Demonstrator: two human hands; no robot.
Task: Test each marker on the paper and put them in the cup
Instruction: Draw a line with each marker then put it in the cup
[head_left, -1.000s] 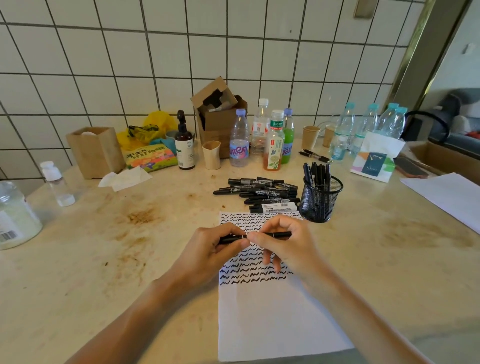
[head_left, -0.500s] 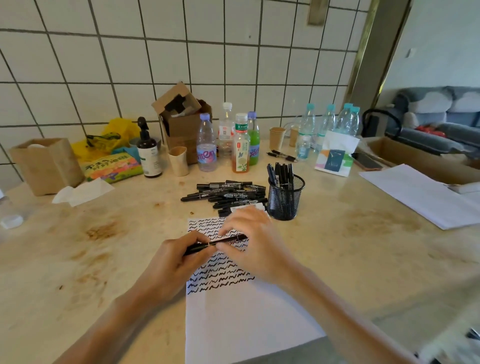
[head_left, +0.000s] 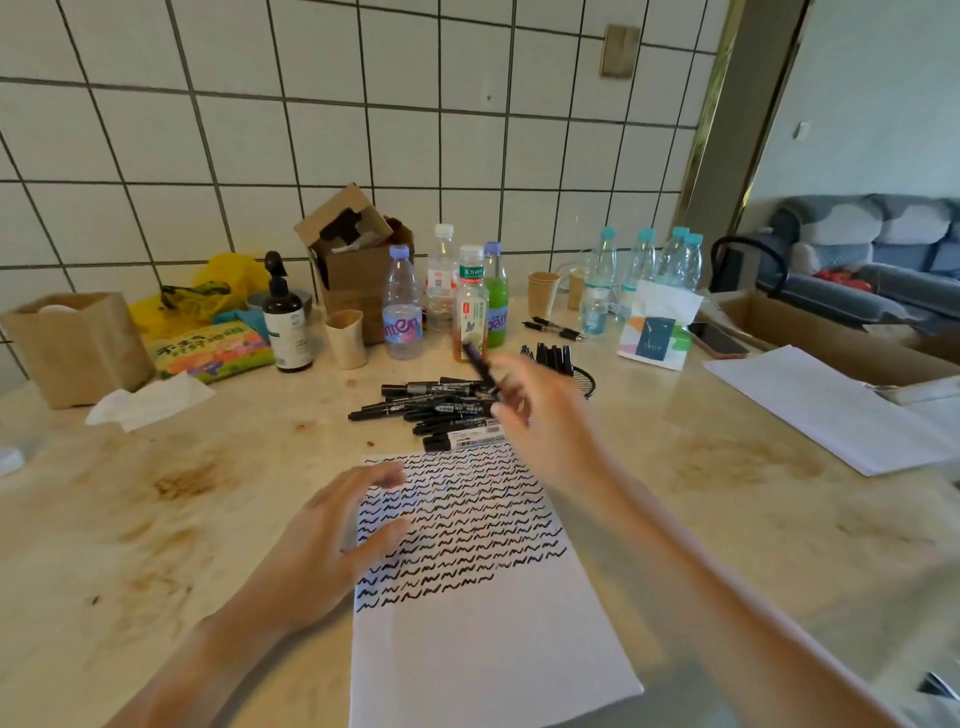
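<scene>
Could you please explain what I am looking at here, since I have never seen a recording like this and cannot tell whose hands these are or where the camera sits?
There is no machine here: a person wears one wide-angle camera on the head, looking forward and down, so both arms reach in from below. The right hand holds a black marker, lifted near the black mesh cup, which already holds several markers. The left hand is open, fingers spread, at the left edge of the paper, whose upper part is covered in wavy black test lines. A pile of markers lies on the table beyond the paper. Behind stand drink bottles, paper cups and cardboard boxes, against a tiled wall.
</scene>
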